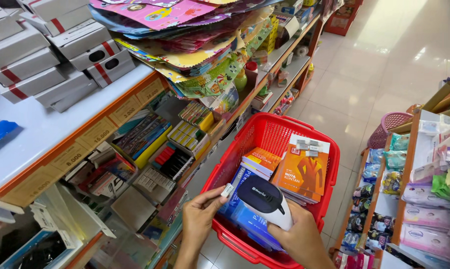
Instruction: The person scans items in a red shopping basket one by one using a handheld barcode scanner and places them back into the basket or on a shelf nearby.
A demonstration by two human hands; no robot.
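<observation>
White eraser point(227, 190) pinched only at left hand point(199, 219) fingertips, scanner point(266, 201) gripped in right hand point(300, 238): likely to slip into red basket point(329, 164) among notebooks point(301, 172).

Both hands come up from the near edge, close together at the bottom centre. The left hand point(201, 215) is raised with its fingers curled in, thumb and fingertips point(219, 196) pinched together toward the right. The right hand point(299, 238), just right of it, shows its back, fingers wrapped in a closed grip.
</observation>
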